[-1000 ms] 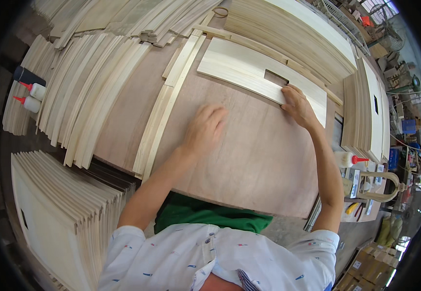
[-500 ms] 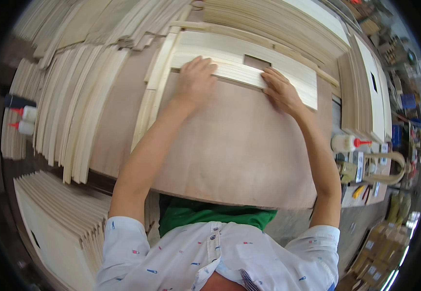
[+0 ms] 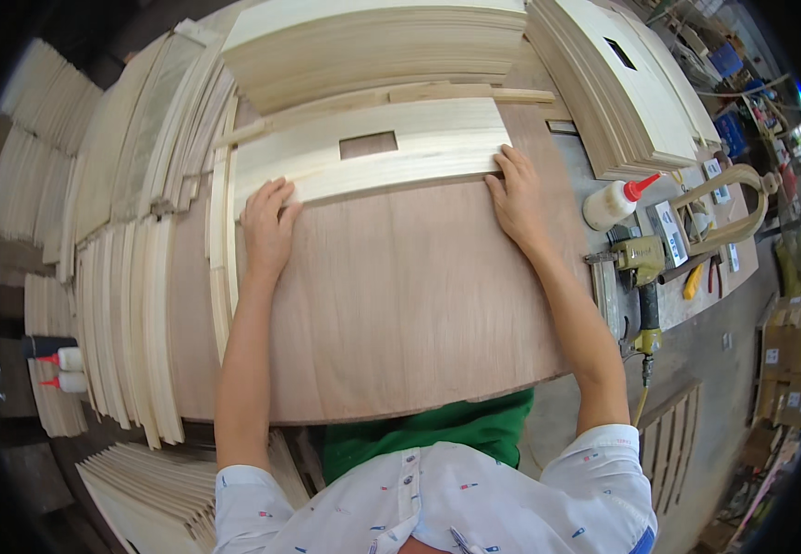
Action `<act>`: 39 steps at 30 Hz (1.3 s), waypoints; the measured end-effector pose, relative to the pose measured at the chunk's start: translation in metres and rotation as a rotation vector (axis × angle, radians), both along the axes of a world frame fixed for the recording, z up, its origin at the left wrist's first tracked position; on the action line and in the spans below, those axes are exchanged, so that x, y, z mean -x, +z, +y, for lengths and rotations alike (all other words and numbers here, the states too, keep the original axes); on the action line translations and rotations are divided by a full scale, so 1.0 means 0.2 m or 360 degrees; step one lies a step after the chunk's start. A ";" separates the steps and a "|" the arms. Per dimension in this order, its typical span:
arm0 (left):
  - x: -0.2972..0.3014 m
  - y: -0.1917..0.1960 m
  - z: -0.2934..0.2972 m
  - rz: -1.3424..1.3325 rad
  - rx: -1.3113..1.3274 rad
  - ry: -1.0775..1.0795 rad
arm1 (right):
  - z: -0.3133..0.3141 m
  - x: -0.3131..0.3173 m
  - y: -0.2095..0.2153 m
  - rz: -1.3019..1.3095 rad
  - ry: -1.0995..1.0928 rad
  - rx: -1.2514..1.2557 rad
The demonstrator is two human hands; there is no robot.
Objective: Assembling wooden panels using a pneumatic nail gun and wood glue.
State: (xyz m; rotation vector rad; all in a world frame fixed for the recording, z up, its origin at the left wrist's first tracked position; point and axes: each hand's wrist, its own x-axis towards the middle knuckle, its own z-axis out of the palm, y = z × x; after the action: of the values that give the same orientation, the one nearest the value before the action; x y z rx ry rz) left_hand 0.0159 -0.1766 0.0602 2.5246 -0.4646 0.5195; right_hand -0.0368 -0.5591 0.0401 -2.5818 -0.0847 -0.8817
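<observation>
A pale wooden panel with a small rectangular cutout lies at the far side of a brown plywood board. My left hand grips the panel's near-left corner, fingers over its edge. My right hand holds the panel's near-right corner. Both hands rest flat on the plywood while their fingers close on the panel's edge.
Stacks of pale panels rise behind and at the right. Thin wooden strips lie in rows at the left. A glue bottle with a red tip and a yellow nail gun sit at the right. Two more glue bottles stand far left.
Both hands have spread apart to the panel's near corners, and the view has shifted so the panel now lies square in front of me.
</observation>
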 end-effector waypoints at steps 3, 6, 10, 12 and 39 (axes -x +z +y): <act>0.03 0.10 -0.02 0.0153 -0.0048 0.0004 | -0.07 0.01 0.00 0.0067 -0.0081 -0.0203; -0.08 0.13 0.00 0.0208 -0.0002 0.0019 | -0.09 -0.05 0.19 0.0170 -0.0143 -0.0325; -0.43 0.34 0.01 0.0097 0.0590 0.0102 | -0.26 -0.42 0.43 -0.0101 -0.0181 -0.0459; -0.68 0.49 0.08 0.0083 0.0774 0.0248 | -0.29 -0.66 0.65 -0.0145 -0.0164 -0.0544; 0.23 0.51 0.28 0.0259 0.1199 0.0287 | -0.14 0.14 0.71 0.0280 0.0051 -0.1757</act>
State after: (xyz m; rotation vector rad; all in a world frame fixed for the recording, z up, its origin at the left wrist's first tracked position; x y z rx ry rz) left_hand -0.0302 -0.1211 0.1630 1.8601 0.0339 0.4414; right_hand -0.0639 -0.5868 0.1816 -1.5888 0.3221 -0.4594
